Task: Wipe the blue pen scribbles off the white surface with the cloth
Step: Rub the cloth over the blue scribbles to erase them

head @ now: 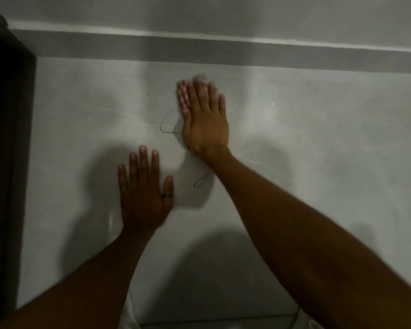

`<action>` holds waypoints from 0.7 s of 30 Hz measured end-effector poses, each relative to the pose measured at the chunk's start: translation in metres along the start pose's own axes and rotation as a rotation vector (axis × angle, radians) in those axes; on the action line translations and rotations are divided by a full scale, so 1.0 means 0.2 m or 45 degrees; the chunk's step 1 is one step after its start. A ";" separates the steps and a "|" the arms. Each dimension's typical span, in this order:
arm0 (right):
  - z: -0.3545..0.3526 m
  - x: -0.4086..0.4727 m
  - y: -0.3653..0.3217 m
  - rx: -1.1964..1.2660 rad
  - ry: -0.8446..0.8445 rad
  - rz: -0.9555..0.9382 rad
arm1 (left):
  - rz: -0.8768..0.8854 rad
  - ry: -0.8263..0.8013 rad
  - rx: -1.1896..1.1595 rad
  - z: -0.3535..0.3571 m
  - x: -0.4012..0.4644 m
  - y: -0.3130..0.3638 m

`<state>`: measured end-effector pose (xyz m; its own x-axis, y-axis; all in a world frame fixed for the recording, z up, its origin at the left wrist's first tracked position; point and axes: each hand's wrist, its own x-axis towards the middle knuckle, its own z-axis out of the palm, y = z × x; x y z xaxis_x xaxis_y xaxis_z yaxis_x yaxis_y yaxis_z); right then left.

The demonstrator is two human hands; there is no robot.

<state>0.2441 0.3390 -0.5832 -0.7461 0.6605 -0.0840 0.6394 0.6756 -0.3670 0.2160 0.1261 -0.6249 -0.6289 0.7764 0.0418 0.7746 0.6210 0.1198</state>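
While pressed flat on the white surface (pixel 318 143), right hand (pixel 205 122) pins the cloth (pixel 183 97) under the palm and fingers; only a pink-checked strip pokes out past the index finger, blurred up top. No curled grip there, just an open palm squashing the cloth down, probably for even pressure on the ink. Left hand (pixel 144 193) lying flat and spread nearer the body, grasping nothing, ring (pixel 167 195) on the thumb, likely just bracing the lean.

Still ink to clear: one blue loop (pixel 167 122) just left of the right hand, touching its edge, and a second smaller loop (pixel 201 181) beside the right forearm, between the two arms. Some line may be hidden under the hand, can't tell.

Plenty of bare room to the right and toward the far side, up to a grey band (pixel 223 49) and a raised ledge (pixel 152 33). Dark frame (pixel 12 138) bounds the left side, well apart from the scribbles. Left hand sits close to the lower loop, so might get in the way of a sweep down there.
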 end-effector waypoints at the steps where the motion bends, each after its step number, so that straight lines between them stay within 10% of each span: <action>1: 0.02 -0.02 -0.03 -0.009 -0.006 -0.005 | 0.003 0.004 -0.004 0.00 0.00 0.01; 10: 0.07 -0.09 -0.07 -0.092 -0.135 -0.317 | 0.013 0.004 -0.004 0.00 0.01 0.01; 21: 0.07 -0.61 0.12 -0.086 -0.046 0.087 | 0.004 0.002 -0.089 -0.01 0.00 0.01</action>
<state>0.3487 0.2695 -0.5952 -0.7056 0.6945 -0.1406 0.6993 0.6505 -0.2962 0.2170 0.1278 -0.6221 -0.6267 0.7781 0.0435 0.7699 0.6096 0.1886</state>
